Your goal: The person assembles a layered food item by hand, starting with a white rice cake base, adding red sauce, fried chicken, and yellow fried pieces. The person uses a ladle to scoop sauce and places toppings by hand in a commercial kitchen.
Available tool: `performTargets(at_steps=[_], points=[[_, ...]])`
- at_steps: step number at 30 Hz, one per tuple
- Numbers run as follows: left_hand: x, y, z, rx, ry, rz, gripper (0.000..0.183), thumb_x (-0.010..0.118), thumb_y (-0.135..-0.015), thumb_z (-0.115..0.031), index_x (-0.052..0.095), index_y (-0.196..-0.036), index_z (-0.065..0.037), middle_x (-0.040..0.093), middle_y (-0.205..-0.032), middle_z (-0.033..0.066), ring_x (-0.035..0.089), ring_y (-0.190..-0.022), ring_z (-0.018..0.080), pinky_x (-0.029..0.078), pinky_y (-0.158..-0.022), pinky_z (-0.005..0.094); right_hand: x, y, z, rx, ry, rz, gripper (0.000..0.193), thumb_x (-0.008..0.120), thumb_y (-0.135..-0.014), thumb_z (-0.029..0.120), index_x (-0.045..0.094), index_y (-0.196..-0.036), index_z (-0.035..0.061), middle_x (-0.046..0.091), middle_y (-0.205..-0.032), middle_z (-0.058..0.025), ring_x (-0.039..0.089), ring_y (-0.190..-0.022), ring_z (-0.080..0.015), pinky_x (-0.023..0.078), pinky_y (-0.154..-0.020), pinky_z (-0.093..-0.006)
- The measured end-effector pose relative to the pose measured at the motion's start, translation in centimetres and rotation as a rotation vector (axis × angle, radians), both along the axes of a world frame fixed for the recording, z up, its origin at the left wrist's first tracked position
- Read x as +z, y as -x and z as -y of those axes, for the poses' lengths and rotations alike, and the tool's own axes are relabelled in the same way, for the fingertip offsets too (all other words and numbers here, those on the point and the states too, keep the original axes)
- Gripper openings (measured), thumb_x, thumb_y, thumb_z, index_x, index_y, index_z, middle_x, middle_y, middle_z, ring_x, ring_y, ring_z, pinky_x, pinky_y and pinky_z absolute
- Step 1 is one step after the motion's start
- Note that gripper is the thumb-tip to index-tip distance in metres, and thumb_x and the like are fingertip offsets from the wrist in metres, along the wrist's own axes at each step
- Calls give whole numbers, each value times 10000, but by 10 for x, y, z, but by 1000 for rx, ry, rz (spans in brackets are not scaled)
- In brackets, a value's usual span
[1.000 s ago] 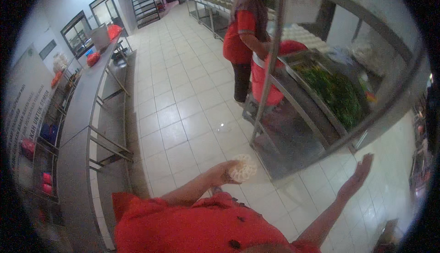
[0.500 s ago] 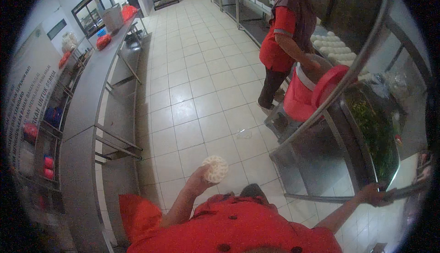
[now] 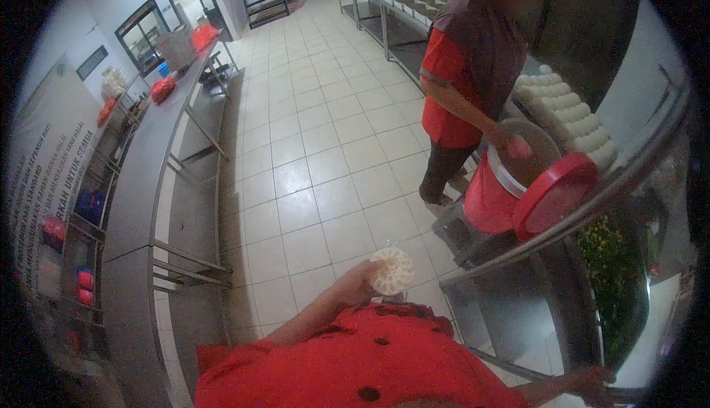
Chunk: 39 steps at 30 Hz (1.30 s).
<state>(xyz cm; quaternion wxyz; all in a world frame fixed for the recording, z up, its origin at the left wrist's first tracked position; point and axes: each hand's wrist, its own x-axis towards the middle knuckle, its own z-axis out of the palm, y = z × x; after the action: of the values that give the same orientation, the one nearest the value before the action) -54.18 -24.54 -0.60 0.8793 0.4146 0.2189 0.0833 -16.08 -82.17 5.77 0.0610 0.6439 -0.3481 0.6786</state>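
Observation:
My left hand [image 3: 362, 281] is closed on the edge of a round, cream-coloured disc [image 3: 392, 271] with a raised or pierced pattern, held in front of my red shirt; I cannot make out its exact kind. At the lower right, my right hand [image 3: 590, 384] is closed on the metal rail [image 3: 629, 393] of a cart, its fingers dim and partly lost near the dark rim. Inside the cart, close to that hand, lie chopped green leaves [image 3: 612, 282].
A co-worker [image 3: 458, 90] reaches into a red bucket [image 3: 488, 204] with its red lid [image 3: 556, 195] leaning alongside. Rows of white dough balls [image 3: 569, 112] lie behind. A long steel table [image 3: 137, 186] runs along the left. Tiled floor [image 3: 296, 193] stretches between.
My left hand has shifted right with the disc. My right hand and the cart's rail appear lower in view. The co-worker's hand shows deeper in the bucket as the view turns.

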Motion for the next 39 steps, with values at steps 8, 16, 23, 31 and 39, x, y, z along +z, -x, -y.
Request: performTargets(at_steps=[8,16,23,31,39], points=[[-13,-67,-46,-19,339,16,491,556,-994,-315,463,-1386,-35,595,-1302,105,609,-1163,238,485,-1010,411,10,16,-35,149,-173,13,704,430,-1032,398,176,-1516,-45,321,-1477,-307,375,-1310,-488,347,-1058,-572],[5,-100,-58,15,324,-144,430,560,-992,-258,507,-1337,-7,636,-1235,103,651,-1088,225,538,-931,380,28,32,-77,108,-41,-68,684,422,-1042,353,172,-1491,-98,316,-1446,-354,370,-1296,-515,333,-1055,-581],[-3,-109,-71,-104,181,-101,418,547,-998,-268,507,-1325,-11,635,-1232,94,654,-1081,215,549,-907,378,26,31,-77,88,-4,-57,709,429,-1040,370,149,-1507,-85,297,-1463,-350,351,-1314,-513,326,-1062,-579],[18,-118,-66,5,294,-171,435,576,-985,-281,499,-1327,-23,632,-1229,112,646,-1101,222,544,-923,385,17,33,-64,58,-9,-40,740,438,-1039,390,122,-1524,-71,276,-1483,-345,329,-1336,-512,319,-1071,-578],[7,-122,-74,-15,129,-115,440,580,-979,-285,518,-1296,14,650,-1204,116,670,-1050,239,547,-914,386,12,33,-78,75,-17,-29,769,439,-1041,405,85,-1540,-60,233,-1511,-346,300,-1363,-509,305,-1084,-579]])
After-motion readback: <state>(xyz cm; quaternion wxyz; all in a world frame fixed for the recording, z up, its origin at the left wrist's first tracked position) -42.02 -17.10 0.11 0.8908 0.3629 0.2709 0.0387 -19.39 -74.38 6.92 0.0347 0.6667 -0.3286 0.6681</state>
